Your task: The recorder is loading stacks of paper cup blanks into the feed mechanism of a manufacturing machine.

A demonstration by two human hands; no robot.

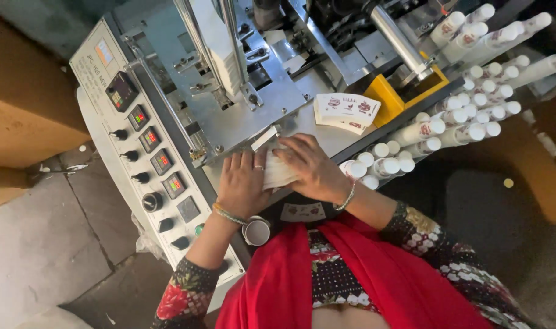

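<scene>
Both hands on a stack of white paper blanks [278, 172], flat on the machine's steel deck [302, 122]. My left hand [244, 183] lies palm-down on the stack's left end, fingers spread and pressing rather than curled round it; my right hand [311, 167] covers the other end, fingers wrapped over the top edge, clamping the stack. So: both closed onto the same stack, squaring it between them. Judgement: thin card, light, stiff along the sheet but floppy as a loose pile, edges slick, so it'll fan out or shear if held only by one corner. Best hold is across both short ends with thumbs underneath, keep it pinched flat. Just beyond my right fingers sits a second fanned stack of printed blanks [346, 111], white with red marks, close enough to get knocked. Past that, a yellow guard block [384, 97] and a polished steel roller [397, 42]. Straight ahead of the grip, upright feeder rails [220, 49] hold more blanks. To the right, rows of nested paper cup stacks [473, 91] lean toward me, nearest ones just beside my right wrist. Left of my left hand, a control panel [147, 143] with knobs and red readouts. Small cup [256, 231] below my left wrist.
</scene>
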